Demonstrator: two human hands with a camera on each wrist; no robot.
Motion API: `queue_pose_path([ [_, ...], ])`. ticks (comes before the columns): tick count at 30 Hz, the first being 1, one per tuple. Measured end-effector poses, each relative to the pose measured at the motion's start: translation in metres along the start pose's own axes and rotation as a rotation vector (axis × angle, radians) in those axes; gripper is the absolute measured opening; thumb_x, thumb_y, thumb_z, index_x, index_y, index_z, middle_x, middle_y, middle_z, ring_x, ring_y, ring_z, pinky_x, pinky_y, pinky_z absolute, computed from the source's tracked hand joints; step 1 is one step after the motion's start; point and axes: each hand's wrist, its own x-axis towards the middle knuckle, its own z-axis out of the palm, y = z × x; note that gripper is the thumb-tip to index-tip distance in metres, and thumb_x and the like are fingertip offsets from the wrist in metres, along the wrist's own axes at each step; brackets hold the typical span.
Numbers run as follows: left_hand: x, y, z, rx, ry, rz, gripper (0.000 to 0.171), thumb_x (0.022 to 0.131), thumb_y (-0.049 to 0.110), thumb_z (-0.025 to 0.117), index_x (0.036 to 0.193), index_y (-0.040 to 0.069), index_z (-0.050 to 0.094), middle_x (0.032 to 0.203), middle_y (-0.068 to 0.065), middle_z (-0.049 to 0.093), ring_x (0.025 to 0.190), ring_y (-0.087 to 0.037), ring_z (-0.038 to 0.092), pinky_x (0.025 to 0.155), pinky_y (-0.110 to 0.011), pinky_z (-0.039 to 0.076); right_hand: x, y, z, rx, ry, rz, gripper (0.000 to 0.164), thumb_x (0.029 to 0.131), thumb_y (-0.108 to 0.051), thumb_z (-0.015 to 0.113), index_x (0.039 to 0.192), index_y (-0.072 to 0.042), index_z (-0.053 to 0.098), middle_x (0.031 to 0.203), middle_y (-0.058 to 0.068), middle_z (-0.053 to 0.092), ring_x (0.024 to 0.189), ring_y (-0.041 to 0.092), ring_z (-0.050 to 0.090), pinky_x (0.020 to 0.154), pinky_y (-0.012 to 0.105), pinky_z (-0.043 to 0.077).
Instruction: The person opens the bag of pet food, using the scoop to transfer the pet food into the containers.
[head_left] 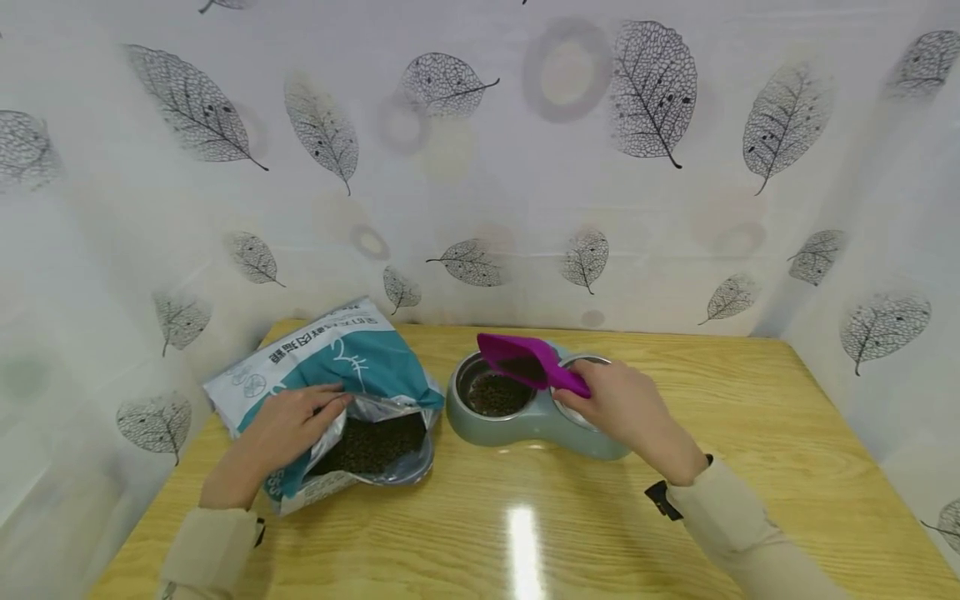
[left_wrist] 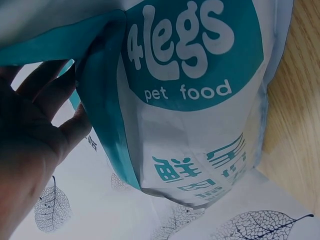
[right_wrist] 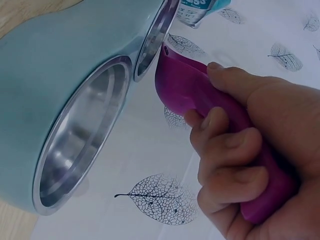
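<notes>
Find at 8 o'clock in the head view the left hand (head_left: 296,425), gripping the turned-back rim of the pet food bag (head_left: 382,350). Note the bag laid over on the wood-grain table (head_left: 450,533), mouth toward 5 o'clock, brown pellets (head_left: 375,446) showing inside. Best to hold that rim well back, for a clear way in and less risk of spilling.

Near 6 o'clock, see the left bowl (head_left: 462,396) of a pale blue-green double stand (head_left: 517,432), pellets covering its bottom. Just above, toward the bowl's 1 o'clock, spot the purple scoop (head_left: 546,362), tilted; hard to tell whether loaded or emptied, or touching the rim. Probably wise to centre the scoop lower over the left bowl and tip slowly, to avoid scattering into the right bowl (right_wrist: 85,135), shown as bare shiny metal. At 4 o'clock, see the right hand (head_left: 622,408) grasping the scoop's handle, fingers curled firmly round.

For writing, read "4Legs" and "pet food" in white on a teal patch in the left wrist view, above large teal Chinese characters. In the head view, make out upside-down dark Chinese characters on the white band, mostly too small to read.
</notes>
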Motion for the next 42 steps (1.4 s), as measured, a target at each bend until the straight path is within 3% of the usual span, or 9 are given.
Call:
queue_pose_path([
  [15, 0.002, 0.001, 0.000, 0.003, 0.014, 0.024, 0.039, 0.107, 0.031, 0.054, 0.125, 0.003, 0.074, 0.127, -0.019, 0.072, 0.114, -0.043, 0.069, 0.095, -0.061, 0.054, 0.001, -0.006, 0.012, -0.140, 0.127, -0.086, 0.042, 0.091, -0.037, 0.078, 0.074, -0.016, 0.047, 0.059, -0.008, 0.032, 0.053, 0.008, 0.031, 0.045, 0.023, 0.022],
  [22, 0.001, 0.001, 0.000, 0.004, 0.001, 0.013, 0.040, 0.107, 0.032, 0.053, 0.126, 0.003, 0.073, 0.128, -0.020, 0.071, 0.115, -0.044, 0.068, 0.096, -0.061, 0.054, 0.001, -0.007, 0.019, -0.226, 0.248, -0.167, 0.036, 0.086, -0.034, 0.084, 0.079, -0.013, 0.055, 0.057, -0.006, 0.039, 0.050, 0.008, 0.035, 0.041, 0.024, 0.028],
  [26, 0.000, 0.002, 0.000, 0.000, 0.002, 0.008, 0.040, 0.107, 0.032, 0.054, 0.126, 0.002, 0.073, 0.128, -0.020, 0.071, 0.115, -0.044, 0.068, 0.097, -0.061, 0.054, 0.000, -0.008, 0.023, -0.252, 0.258, -0.179, 0.035, 0.086, -0.035, 0.084, 0.083, -0.012, 0.058, 0.057, -0.006, 0.043, 0.048, 0.008, 0.038, 0.040, 0.024, 0.029],
  [29, 0.000, 0.002, -0.001, -0.001, 0.001, 0.005, 0.041, 0.107, 0.032, 0.053, 0.126, 0.002, 0.072, 0.128, -0.020, 0.071, 0.116, -0.044, 0.068, 0.098, -0.061, 0.053, -0.001, -0.008, 0.022, -0.176, 0.199, -0.149, 0.035, 0.089, -0.038, 0.081, 0.082, -0.014, 0.057, 0.057, -0.007, 0.040, 0.048, 0.006, 0.034, 0.042, 0.022, 0.026],
  [35, 0.000, 0.001, 0.000, -0.001, 0.000, 0.011, 0.041, 0.107, 0.032, 0.053, 0.127, 0.001, 0.072, 0.128, -0.020, 0.071, 0.116, -0.043, 0.068, 0.098, -0.061, 0.053, -0.003, -0.006, 0.013, 0.255, -0.038, -0.069, 0.030, 0.099, -0.034, 0.068, 0.077, -0.016, 0.058, 0.059, -0.011, 0.034, 0.052, 0.002, 0.028, 0.049, 0.019, 0.024],
  [42, 0.001, 0.000, 0.001, 0.004, 0.005, 0.013, 0.041, 0.107, 0.031, 0.054, 0.127, 0.000, 0.071, 0.129, -0.021, 0.071, 0.115, -0.044, 0.068, 0.097, -0.061, 0.054, -0.016, -0.004, 0.003, 0.531, -0.323, -0.010, 0.038, 0.104, -0.040, 0.058, 0.077, -0.014, 0.062, 0.057, -0.010, 0.045, 0.047, 0.003, 0.036, 0.043, 0.018, 0.032],
])
